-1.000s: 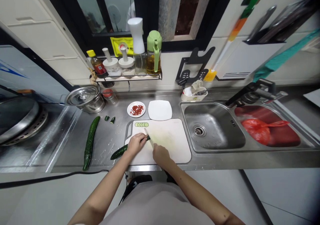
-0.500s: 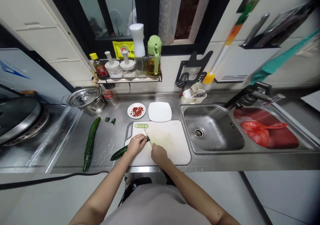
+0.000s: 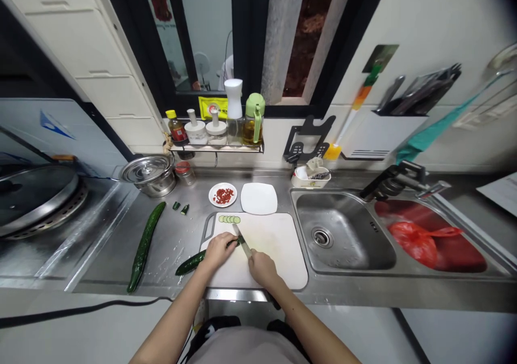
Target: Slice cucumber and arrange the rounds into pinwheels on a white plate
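Observation:
My left hand (image 3: 218, 251) presses a dark green cucumber (image 3: 190, 263) onto the white cutting board (image 3: 278, 251), fingers curled near its cut end. In my right hand (image 3: 262, 268) is a knife (image 3: 244, 245), its blade slanting up and left across the cucumber's end beside my left fingertips. Much of the cucumber is hidden under my left hand. A short row of thin cucumber slices (image 3: 229, 219) lies along the board's top left. A second, whole cucumber (image 3: 146, 245) rests on the steel counter to the left, and small cucumber end pieces (image 3: 184, 209) lie above it.
Behind the board stand a plate of chopped red pieces (image 3: 223, 195) and a white square plate (image 3: 259, 198). A lidded pot (image 3: 150, 175) is at back left. To the right is a double sink (image 3: 343, 235) with a red plastic bag (image 3: 414, 243). Bottles line a wall rack (image 3: 218, 148).
The camera view has tilted up, so the counter sits lower in the picture. The knife blade has turned to show more of its flat side, and my right hand has shifted slightly right.

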Tool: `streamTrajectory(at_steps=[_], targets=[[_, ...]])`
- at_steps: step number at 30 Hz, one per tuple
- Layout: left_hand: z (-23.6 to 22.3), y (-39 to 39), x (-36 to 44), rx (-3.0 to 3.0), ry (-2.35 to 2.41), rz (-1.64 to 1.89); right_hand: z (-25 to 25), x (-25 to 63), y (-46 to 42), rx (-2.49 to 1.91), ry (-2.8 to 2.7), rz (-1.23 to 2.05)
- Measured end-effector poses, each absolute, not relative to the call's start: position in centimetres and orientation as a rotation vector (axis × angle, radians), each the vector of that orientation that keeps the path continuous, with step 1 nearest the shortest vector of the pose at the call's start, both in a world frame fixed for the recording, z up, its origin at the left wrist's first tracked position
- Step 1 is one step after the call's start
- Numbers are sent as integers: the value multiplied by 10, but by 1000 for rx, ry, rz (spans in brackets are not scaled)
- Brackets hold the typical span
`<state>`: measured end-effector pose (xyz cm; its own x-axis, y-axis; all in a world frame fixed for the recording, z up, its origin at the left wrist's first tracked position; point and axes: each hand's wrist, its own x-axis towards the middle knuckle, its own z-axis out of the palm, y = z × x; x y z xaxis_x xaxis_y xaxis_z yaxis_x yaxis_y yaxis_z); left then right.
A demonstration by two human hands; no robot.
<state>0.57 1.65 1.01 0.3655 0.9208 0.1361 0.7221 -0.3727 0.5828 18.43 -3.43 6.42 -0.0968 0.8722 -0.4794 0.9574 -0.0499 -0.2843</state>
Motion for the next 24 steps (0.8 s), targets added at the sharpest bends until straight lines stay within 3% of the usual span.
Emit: streamTrajectory(at_steps=[6,12,16,24], targets=[[13,14,5,2123,1511,698,76,216,-33,2024,2074,-552],[20,26,-2,1661,1745,956,81,245,-26,2072,2212,-137],[38,38,8,1539,1587,1036,78,252,-26,2044,2303,18],[69,38,38,1914,1394,554,74,253,-33,1992,2403,103]])
